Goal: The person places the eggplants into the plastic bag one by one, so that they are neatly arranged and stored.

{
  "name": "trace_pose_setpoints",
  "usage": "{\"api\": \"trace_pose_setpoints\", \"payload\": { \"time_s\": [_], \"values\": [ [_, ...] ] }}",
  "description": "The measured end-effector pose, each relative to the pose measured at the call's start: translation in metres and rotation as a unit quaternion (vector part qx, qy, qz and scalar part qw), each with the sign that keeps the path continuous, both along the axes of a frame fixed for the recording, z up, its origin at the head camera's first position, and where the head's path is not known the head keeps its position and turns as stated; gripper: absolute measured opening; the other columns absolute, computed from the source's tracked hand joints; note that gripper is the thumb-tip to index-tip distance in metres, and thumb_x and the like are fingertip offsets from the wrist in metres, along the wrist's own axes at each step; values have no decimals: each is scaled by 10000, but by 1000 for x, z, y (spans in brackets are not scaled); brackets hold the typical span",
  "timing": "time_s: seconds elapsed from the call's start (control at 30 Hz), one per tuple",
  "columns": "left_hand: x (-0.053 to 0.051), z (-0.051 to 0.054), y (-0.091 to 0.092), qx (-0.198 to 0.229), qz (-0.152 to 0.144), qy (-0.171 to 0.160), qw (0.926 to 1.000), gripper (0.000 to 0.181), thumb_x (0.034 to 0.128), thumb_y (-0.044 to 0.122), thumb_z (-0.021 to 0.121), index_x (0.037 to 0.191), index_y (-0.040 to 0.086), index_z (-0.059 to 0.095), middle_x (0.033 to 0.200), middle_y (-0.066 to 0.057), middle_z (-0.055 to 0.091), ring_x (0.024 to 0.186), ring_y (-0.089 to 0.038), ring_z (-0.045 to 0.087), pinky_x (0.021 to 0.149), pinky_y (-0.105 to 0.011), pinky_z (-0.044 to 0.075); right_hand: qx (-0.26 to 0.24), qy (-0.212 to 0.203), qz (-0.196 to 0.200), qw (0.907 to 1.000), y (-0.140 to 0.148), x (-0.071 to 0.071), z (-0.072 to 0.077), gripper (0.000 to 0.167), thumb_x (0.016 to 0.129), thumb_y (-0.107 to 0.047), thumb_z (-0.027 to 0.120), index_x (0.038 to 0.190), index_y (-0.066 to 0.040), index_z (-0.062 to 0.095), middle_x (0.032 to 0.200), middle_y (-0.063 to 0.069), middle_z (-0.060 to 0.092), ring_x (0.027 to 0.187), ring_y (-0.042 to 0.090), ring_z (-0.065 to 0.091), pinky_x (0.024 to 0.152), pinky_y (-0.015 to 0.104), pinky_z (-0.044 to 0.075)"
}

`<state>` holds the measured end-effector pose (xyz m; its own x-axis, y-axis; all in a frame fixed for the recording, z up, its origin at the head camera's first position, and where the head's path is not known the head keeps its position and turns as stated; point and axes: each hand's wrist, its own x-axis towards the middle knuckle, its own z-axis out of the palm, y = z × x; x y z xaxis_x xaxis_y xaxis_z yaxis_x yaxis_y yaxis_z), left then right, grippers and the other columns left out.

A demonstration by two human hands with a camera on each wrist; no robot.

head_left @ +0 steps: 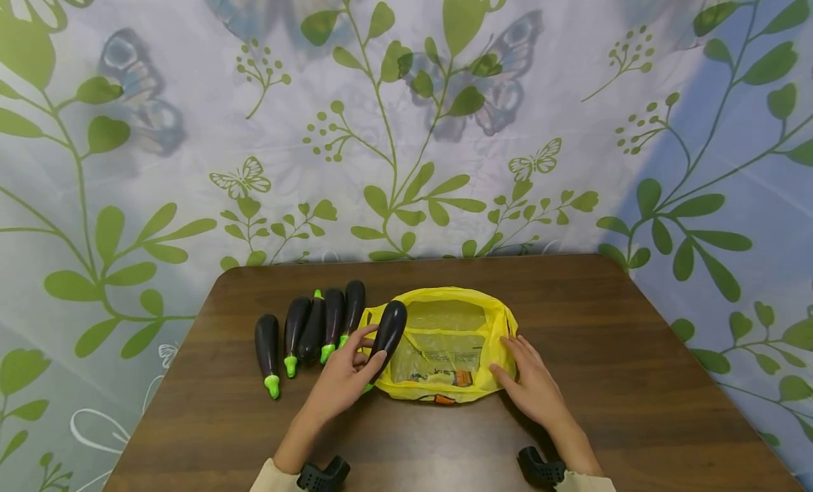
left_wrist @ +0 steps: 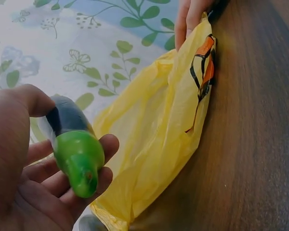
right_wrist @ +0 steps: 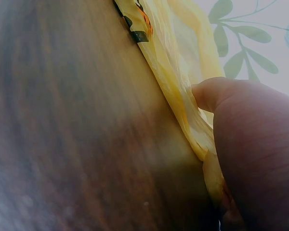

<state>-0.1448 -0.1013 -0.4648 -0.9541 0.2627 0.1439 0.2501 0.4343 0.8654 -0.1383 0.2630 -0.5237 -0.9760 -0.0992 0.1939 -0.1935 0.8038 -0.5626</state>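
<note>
Centrally in the head view, the left hand [head_left: 346,373] grips a dark eggplant [head_left: 389,328] at the left rim of a yellow bag [head_left: 497,321]; apart from it, the right hand [head_left: 532,380] holds the right rim. Left wrist: the eggplant's green end [left_wrist: 79,153] faces the camera. Right wrist: thumb [right_wrist: 211,94] against bag.

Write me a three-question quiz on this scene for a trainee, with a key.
1. Count: how many eggplants lie on the table?
2. Multiple choice: counted from the left, which of those lies the opposite way round from the others? A) first B) third C) fifth
3. True or false: the left hand holds another eggplant while the right hand touches the yellow bag.

Key:
1. Five.
2. B; its green cap is at the far end.
3. True.
</note>
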Motion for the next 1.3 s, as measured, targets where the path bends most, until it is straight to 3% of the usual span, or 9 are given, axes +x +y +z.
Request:
{"api": "trace_pose_setpoints", "payload": {
  "time_s": [0.2,0.53,0.93,1.3],
  "values": [
    [-1,2,2,158,-120,-195,9996,543,1020,275,671,1520,216,466,1247,-109,687,734,-92,648,644,-245,504,20,12,-20,10000,1,0,-1,679,1027,-426,618,1511,25,460,1578,291,400,1493,474,299,1134,709,303],
    [-4,5,7,238,-186,-270,9992,560,1019,285,670,1527,195,451,1278,-125,673,855,-111,703,736,-254,556,42,26,-18,10000,3,1,-1,681,1028,-423,616,1512,30,458,1572,282,415,1494,476,297,1139,705,298],
    [-8,3,17,234,-246,-330,9989,582,1026,341,648,1537,167,432,1278,-104,670,1025,-171,695,894,-363,588,42,-6,-26,10000,0,0,0,667,1025,-399,632,1514,20,462,1579,271,416,1501,461,299,1159,683,293],
    [-14,1,28,216,-433,-135,9987,576,1023,370,650,1529,180,453,1266,-114,699,1024,-186,694,887,-396,601,47,-18,-34,10000,0,0,1,676,1022,-407,637,1521,12,459,1580,265,418,1507,456,293,1160,684,293]
  ]
}}
